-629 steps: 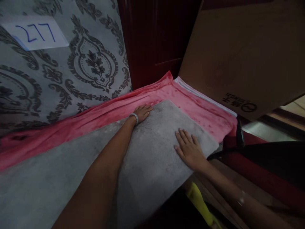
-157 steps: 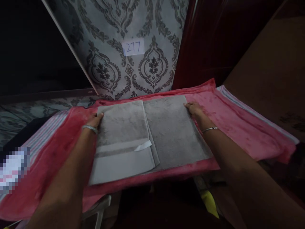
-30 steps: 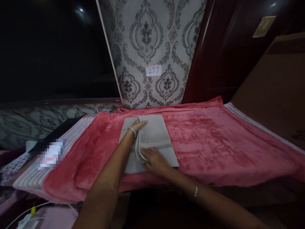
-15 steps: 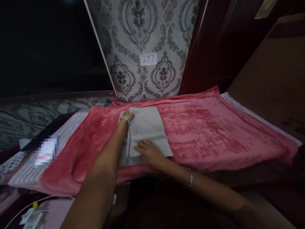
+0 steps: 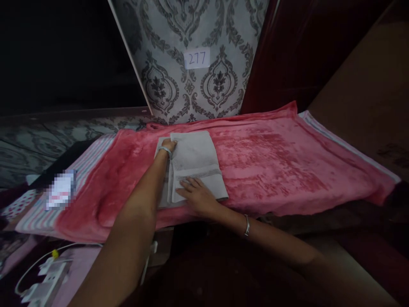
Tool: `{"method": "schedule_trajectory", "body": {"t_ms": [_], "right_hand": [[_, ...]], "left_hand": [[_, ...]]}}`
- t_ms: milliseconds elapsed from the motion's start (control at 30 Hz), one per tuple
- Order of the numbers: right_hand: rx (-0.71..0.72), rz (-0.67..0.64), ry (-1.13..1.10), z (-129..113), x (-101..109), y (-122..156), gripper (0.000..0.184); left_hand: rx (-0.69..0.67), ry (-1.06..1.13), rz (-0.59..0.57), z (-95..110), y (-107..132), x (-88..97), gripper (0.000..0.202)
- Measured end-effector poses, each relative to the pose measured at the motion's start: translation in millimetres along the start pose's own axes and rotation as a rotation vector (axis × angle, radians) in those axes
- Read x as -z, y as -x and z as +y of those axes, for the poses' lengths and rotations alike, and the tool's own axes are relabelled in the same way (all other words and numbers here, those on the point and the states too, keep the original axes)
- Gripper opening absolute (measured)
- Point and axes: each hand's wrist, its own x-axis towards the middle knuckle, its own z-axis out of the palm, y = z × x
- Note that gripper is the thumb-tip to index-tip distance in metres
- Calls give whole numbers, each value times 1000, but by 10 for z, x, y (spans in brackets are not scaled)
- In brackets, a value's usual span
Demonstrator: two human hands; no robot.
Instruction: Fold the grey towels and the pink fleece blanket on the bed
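So the folded grey towel (image 5: 196,160) is sitting on a pink blanket (image 5: 275,166), over toward its left half. The person's right hand (image 5: 198,198) lies flat on the towel's near end, grip apart, fingers spread on the cloth. The left hand (image 5: 168,144) is up at the far left corner, right on the folded edge. Honestly can't tell if that grip is pinching or just resting. A paper tag reading 277 (image 5: 197,58) is stuck on the patterned wall (image 5: 220,25) behind.

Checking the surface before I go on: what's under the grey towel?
A pink blanket lies under the towel, a striped cloth showing past its edges. What supports them is covered.
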Motion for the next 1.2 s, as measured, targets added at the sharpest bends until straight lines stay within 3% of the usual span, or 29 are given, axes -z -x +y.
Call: {"method": "schedule_trajectory", "body": {"t_ms": [267,500,667,833,967,1100,1200], "right_hand": [[-9,-26,-35,-36,70,-3,47],[-16,-116,-31,-42,154,-22,57],[-267,-38,80,324,393,-118,70],[-449,-136,172,601,295,-6,75],[-453,-125,187,606,240,37,75],[-433,-135,169,597,344,-40,71],[-310,-112,151,606,389,-95,63]], "left_hand": [[-24,-4,-32,-48,154,38,21],[-70,-27,25,-111,241,23,33],[-104,-19,76,-87,238,-27,38],[-173,-1,132,-80,264,-157,38],[-238,10,135,-81,261,-177,34],[-363,-28,102,-16,266,-133,43],[-483,-77,52,58,344,-171,46]]}}
